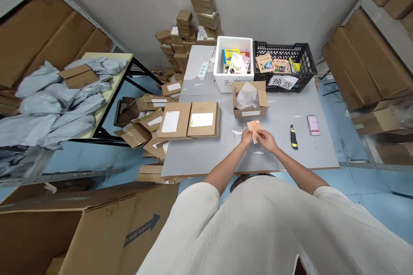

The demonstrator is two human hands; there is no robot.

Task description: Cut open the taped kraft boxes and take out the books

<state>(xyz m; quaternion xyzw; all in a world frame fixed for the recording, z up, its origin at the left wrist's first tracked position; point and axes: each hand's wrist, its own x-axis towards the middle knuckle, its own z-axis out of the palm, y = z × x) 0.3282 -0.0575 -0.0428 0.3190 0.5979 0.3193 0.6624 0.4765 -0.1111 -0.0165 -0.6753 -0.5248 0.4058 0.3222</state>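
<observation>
Between my two hands, over the grey table (284,154), is a small peach-coloured card (254,126) with a red mark near its top corner. My left hand (246,137) pinches its left side. My right hand (266,140) has its fingers closed at the lower right edge. Whether the card is a folded paper or a thin booklet, I cannot tell. Just beyond it stands an open cardboard box (251,113) with white wrapping (248,96) inside. A black and yellow utility knife (293,137) lies to the right of my right hand.
Two closed cartons (189,132) sit on the left. At the back are a white bin (234,78) and a black crate (301,79), both holding books. A pink item (313,125) lies far right. Opened boxes (135,135) cover the floor; grey parcels (48,103) fill a side table.
</observation>
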